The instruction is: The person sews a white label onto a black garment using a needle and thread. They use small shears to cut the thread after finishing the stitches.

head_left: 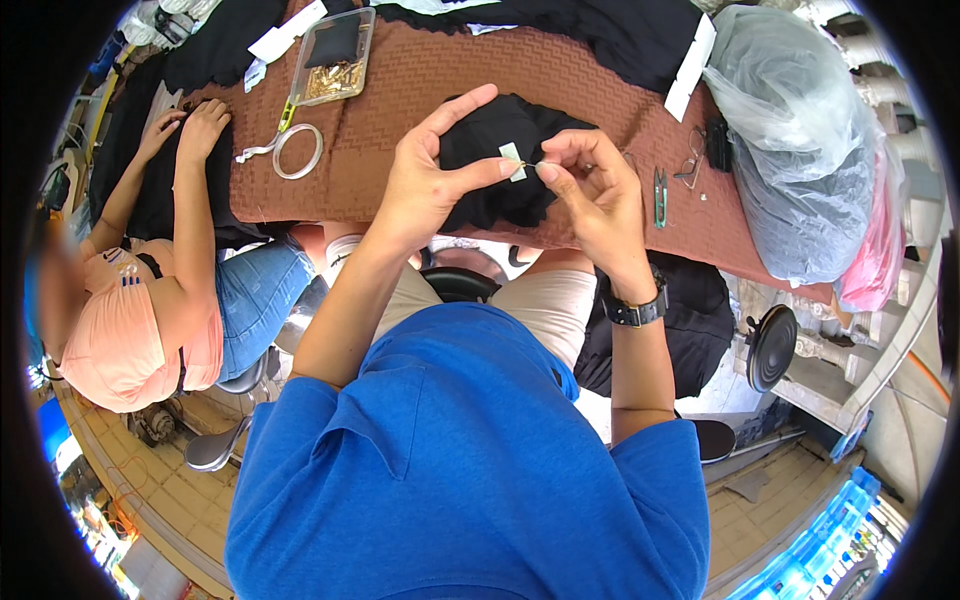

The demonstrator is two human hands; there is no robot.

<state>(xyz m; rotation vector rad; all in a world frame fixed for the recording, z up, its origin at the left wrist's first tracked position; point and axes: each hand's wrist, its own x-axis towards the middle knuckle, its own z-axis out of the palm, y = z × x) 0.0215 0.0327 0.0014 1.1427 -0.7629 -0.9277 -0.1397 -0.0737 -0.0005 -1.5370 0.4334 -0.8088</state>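
Note:
My left hand [428,180] presses its thumb on a small white tag [513,160], with the index finger stretched out. Its other fingers are partly hidden. My right hand [598,195] pinches one end of a thin gold-coloured safety pin [530,165] between thumb and forefinger, its other end at the tag. Behind and below both hands is a bunched black garment [490,125], at the table's near edge. Whether the pin passes through the tag or cloth is too small to tell.
A brown-clothed table [410,75] carries a clear box [333,60] of gold pins, a tape roll [298,151], green thread snips [660,198] and glasses [689,170]. Large plastic bags [800,150] stand right. At left a co-worker's hands [205,130] rest on black cloth.

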